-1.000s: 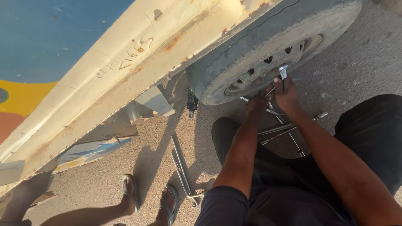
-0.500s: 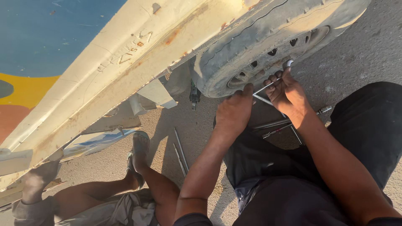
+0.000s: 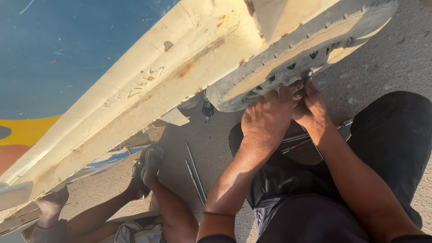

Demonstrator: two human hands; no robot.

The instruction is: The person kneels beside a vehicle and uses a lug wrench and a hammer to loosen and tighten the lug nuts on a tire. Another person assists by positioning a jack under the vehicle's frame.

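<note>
On the ground at the near left, another person's sandalled foot (image 3: 150,163) rests beside two thin metal rods (image 3: 194,173) lying on the concrete. Further right, the left hand (image 3: 265,120) presses on the wheel (image 3: 288,58) of the pale vehicle body (image 3: 148,94), its fingers curled at the rim; just beside it the right hand (image 3: 310,105) has its fingers closed on a small tool at the wheel's hub, the tool mostly hidden. A steady, square pull with the left hand bracing seems wise, lest the tool slip. A wrench (image 3: 315,132) lies under the forearms.
</note>
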